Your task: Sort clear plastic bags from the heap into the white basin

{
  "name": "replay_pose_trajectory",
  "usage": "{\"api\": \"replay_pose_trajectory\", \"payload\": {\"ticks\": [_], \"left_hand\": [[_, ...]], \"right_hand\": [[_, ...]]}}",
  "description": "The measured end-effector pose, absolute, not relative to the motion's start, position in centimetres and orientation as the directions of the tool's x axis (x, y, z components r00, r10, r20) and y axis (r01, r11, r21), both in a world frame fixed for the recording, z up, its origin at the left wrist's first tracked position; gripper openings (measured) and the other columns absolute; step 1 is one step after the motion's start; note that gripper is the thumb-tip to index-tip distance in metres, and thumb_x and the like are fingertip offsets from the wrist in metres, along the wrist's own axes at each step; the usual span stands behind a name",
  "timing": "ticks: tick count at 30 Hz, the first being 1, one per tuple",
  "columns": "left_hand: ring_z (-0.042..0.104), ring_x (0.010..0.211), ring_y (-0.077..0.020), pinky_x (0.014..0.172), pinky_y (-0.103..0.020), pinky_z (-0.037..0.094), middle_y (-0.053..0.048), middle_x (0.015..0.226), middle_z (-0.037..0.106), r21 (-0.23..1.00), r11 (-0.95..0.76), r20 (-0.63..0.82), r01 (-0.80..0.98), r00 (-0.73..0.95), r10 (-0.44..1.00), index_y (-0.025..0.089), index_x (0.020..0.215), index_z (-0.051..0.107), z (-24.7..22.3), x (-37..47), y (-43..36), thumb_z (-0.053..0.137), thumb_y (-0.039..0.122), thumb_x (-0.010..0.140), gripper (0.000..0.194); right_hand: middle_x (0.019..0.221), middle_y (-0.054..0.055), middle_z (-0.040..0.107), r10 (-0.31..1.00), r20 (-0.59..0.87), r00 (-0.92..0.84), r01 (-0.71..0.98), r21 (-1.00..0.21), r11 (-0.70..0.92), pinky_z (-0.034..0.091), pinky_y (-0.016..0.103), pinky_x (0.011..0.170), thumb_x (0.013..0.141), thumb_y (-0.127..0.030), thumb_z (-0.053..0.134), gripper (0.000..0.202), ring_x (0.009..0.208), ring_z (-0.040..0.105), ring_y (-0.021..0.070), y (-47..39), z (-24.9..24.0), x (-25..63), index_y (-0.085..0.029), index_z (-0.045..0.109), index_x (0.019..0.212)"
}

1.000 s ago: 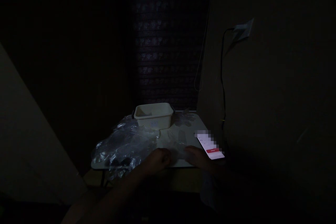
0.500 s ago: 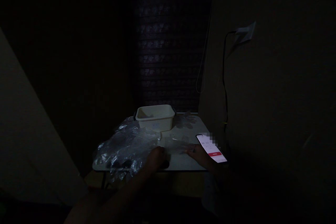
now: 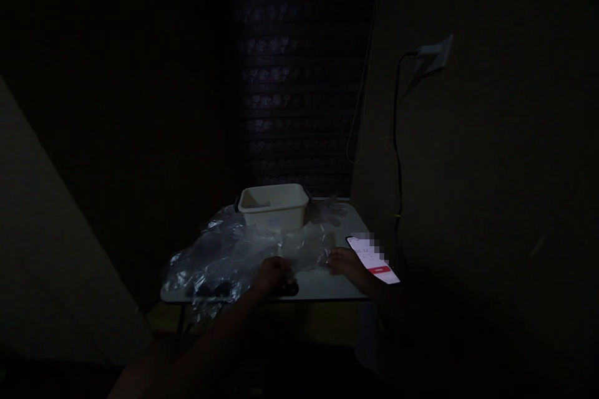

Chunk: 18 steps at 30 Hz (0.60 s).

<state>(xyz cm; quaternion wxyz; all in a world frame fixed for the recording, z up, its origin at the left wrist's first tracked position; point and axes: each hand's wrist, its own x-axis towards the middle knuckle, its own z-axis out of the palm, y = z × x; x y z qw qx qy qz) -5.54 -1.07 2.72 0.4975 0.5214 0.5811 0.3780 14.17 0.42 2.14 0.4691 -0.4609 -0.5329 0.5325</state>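
Between my hands a piece of clear plastic film, perhaps a bag (image 3: 304,248), stands out faintly above the white table (image 3: 322,283). My left hand (image 3: 274,273) is closed at its lower left edge, fingers curled and partly in shadow. At its right edge, my right hand (image 3: 344,260) pinches the film with fingertips and thumb. Left of my left hand spreads a large heap of crumpled clear plastic (image 3: 219,255). A dark rounded object (image 3: 287,288) lies just under my left hand; its kind is unclear in the dim light.
A cream plastic tub (image 3: 276,218) with dark handles stands at the back of the table. More thin clear plastic (image 3: 334,211) lies to its right. A lit phone (image 3: 381,272) rests at the right edge. A black cable (image 3: 397,137) hangs from a wall outlet (image 3: 434,56).
The clear film between my hands has been raised and spread wider. My left hand has shifted slightly left and my right hand slightly up. The camera view has moved a little.
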Motion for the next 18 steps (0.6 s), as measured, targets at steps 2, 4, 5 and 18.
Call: {"api": "replay_pose_trajectory", "payload": {"ticks": [2, 4, 5, 18], "left_hand": [[0.045, 0.034, -0.0064, 0.036, -0.016, 0.033, 0.004, 0.038, 0.048, 0.958, 0.184, -0.19, 0.218, 0.006, 0.982, 0.012, 0.063, 0.048, 2.65, -5.5, -1.15, 0.048, 0.026, 0.063, 0.014], [0.046, 0.033, -0.0069, 0.035, -0.017, 0.034, 0.003, 0.038, 0.049, 0.96, 0.191, -0.197, 0.203, 0.009, 0.98, 0.011, 0.063, 0.047, 2.67, -5.45, -1.22, 0.048, 0.027, 0.064, 0.016], [0.046, 0.033, -0.007, 0.035, -0.017, 0.034, 0.003, 0.038, 0.049, 0.961, 0.193, -0.199, 0.196, 0.012, 0.98, 0.011, 0.064, 0.047, 2.71, -5.41, -1.25, 0.047, 0.027, 0.065, 0.016], [0.052, 0.04, -0.0102, 0.037, -0.017, 0.037, 0.003, 0.045, 0.052, 0.94, 0.311, -0.312, 0.14, -0.015, 0.95, 0.012, 0.087, 0.039, 2.59, -5.32, -0.99, 0.045, 0.012, 0.066, 0.021]], "right_hand": [[0.057, -0.002, 0.052, 0.992, -0.005, -0.124, -0.053, -0.999, -0.012, 0.043, 0.025, 0.047, 0.047, -0.024, 0.056, 0.02, 0.052, 0.051, 0.0108, 0.34, 2.06, 14.16, -0.014, 0.051, 0.063], [0.056, -0.002, 0.052, 0.992, -0.017, -0.128, -0.071, -0.997, -0.026, 0.042, 0.024, 0.045, 0.046, -0.022, 0.055, 0.019, 0.049, 0.051, 0.0102, 0.29, 1.95, 14.26, -0.015, 0.05, 0.063], [0.056, -0.002, 0.052, 0.991, -0.02, -0.132, -0.065, -0.997, -0.029, 0.042, 0.024, 0.044, 0.046, -0.021, 0.054, 0.018, 0.048, 0.051, 0.0101, 0.28, 1.89, 14.32, -0.015, 0.05, 0.063], [0.052, -0.003, 0.052, 0.996, -0.087, -0.016, 0.14, -0.987, -0.084, 0.039, 0.02, 0.036, 0.048, -0.01, 0.046, 0.021, 0.046, 0.051, 0.0116, 0.54, 1.24, 14.19, -0.016, 0.046, 0.068]]}}
